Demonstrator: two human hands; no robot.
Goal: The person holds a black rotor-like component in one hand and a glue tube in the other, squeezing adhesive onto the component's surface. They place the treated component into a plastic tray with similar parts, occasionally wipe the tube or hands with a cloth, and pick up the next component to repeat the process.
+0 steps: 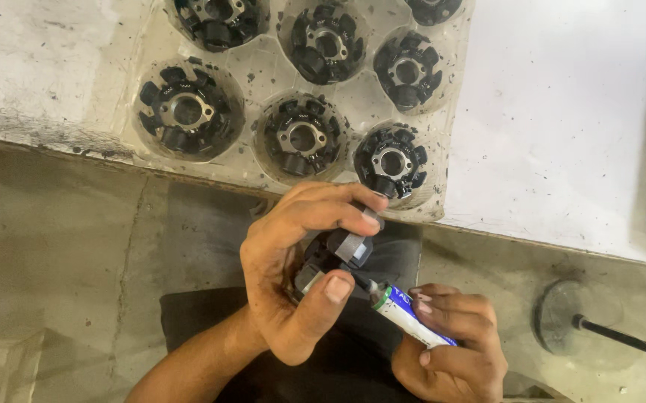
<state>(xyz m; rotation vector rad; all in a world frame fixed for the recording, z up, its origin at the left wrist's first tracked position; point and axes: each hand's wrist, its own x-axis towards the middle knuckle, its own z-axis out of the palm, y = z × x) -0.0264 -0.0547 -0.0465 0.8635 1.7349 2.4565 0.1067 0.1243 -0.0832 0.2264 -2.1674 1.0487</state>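
Left hand (293, 276) grips a black round part (336, 254), right hand (453, 347) squeezes a white tube (405, 315) against it; tray (263, 168) of matching parts just above.

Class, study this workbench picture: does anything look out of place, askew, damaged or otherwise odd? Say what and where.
The clear plastic tray of black round parts juts past the bench edge at its near corner, so it sits askew. The bench surface is stained and chipped. The left hand holds one black part; the right hand holds a small tube against it.
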